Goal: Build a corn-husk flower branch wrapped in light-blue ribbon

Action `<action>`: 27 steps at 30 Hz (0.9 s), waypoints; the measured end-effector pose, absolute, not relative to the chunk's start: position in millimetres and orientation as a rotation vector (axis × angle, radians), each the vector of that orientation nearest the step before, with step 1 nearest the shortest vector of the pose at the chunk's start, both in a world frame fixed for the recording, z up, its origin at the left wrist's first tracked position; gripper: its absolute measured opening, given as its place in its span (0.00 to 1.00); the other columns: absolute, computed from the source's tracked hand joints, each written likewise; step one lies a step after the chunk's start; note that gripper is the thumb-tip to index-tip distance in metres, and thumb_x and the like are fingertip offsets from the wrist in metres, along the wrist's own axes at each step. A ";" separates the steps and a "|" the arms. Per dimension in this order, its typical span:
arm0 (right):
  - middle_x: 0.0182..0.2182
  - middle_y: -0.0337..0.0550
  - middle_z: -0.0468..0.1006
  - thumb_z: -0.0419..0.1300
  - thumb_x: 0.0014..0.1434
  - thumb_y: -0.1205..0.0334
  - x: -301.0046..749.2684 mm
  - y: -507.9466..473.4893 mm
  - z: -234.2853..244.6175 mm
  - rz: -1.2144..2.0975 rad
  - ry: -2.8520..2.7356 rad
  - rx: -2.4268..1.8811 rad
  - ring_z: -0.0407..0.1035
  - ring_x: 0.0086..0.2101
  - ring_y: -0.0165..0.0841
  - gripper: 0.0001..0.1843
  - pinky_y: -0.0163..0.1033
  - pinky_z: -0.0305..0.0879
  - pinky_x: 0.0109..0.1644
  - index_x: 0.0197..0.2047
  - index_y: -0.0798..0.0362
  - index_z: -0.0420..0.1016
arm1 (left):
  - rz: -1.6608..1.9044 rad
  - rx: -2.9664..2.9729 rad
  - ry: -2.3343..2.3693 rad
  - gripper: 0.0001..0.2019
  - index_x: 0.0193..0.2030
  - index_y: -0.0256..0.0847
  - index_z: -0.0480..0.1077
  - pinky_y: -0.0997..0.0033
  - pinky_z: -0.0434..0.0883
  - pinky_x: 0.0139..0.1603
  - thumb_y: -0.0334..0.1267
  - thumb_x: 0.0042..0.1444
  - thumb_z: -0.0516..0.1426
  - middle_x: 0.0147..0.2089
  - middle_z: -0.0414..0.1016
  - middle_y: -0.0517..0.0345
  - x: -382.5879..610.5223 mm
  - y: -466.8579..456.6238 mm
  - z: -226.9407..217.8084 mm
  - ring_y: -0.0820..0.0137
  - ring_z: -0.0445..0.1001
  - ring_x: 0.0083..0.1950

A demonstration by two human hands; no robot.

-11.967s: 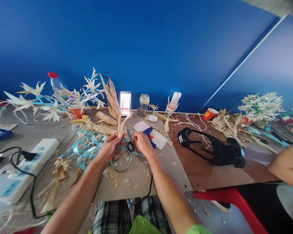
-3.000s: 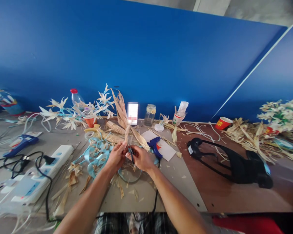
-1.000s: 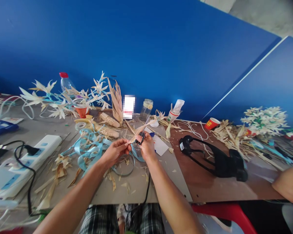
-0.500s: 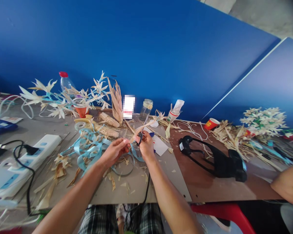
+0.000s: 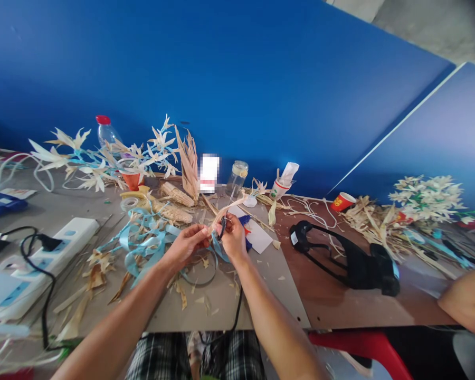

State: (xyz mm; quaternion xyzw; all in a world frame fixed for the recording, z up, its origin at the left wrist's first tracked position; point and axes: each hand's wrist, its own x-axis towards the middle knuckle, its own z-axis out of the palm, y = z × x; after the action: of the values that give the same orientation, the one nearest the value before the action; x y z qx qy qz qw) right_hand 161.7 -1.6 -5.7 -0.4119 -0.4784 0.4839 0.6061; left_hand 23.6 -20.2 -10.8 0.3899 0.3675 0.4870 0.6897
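Note:
My left hand (image 5: 190,243) pinches the lower end of a pale corn husk piece (image 5: 225,211) that curves up and to the right above the table. In my right hand (image 5: 235,237) is a pair of black-handled scissors (image 5: 222,228), held close beside the husk. The blades are thin and hard to make out, so I cannot tell whether they touch the husk. Light blue ribbon (image 5: 148,240) lies in loops left of my hands, some of it running under them. Two bare corn cobs (image 5: 177,194) rest behind the ribbon.
Husk flowers on blue stems (image 5: 98,163) stand in an orange cup at back left. A glass jar (image 5: 236,177) and a paper cup (image 5: 280,188) stand behind my hands. A white power strip (image 5: 69,243) lies left, a black strapped headset (image 5: 348,258) right. Another person's arm (image 5: 469,298) rests at far right.
My right hand and the scissors have shifted slightly left, nearer to my left hand, and turned a little. The husk now bends up in a clearer curve. My left hand has hardly moved.

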 end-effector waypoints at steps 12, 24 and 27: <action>0.28 0.35 0.72 0.65 0.43 0.61 159.8 -0.5 -10.0 1.145 -1.082 -0.930 0.65 0.26 0.26 0.17 0.32 0.62 0.30 0.37 0.52 0.67 | 1.136 0.914 0.932 0.15 0.27 0.36 0.68 0.79 0.60 0.25 0.43 0.39 0.66 0.22 0.67 0.63 24.8 -18.2 -10.7 0.79 0.64 0.22; 0.48 0.51 0.68 0.61 0.50 0.57 185.4 -1.4 3.5 0.506 -1.076 -1.006 0.67 0.38 0.33 0.28 0.36 0.64 0.35 0.54 0.49 0.59 | 1.368 1.090 1.336 0.10 0.30 0.38 0.70 0.78 0.55 0.19 0.41 0.43 0.62 0.19 0.66 0.65 20.3 -12.6 -20.4 0.76 0.62 0.19; 0.48 0.51 0.68 0.59 0.53 0.58 176.8 -9.6 3.8 0.479 -1.208 -0.995 0.66 0.36 0.33 0.26 0.37 0.64 0.35 0.54 0.49 0.60 | 1.380 0.976 1.264 0.12 0.29 0.39 0.68 0.77 0.58 0.21 0.44 0.43 0.62 0.19 0.63 0.67 19.6 -12.0 -19.3 0.78 0.61 0.18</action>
State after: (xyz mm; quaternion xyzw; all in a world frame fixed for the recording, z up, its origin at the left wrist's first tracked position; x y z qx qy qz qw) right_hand 176.8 -9.6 3.8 -0.4440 -0.5388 0.2134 0.6834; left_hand 19.6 -12.0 -19.3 0.4023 0.5212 0.5687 0.4930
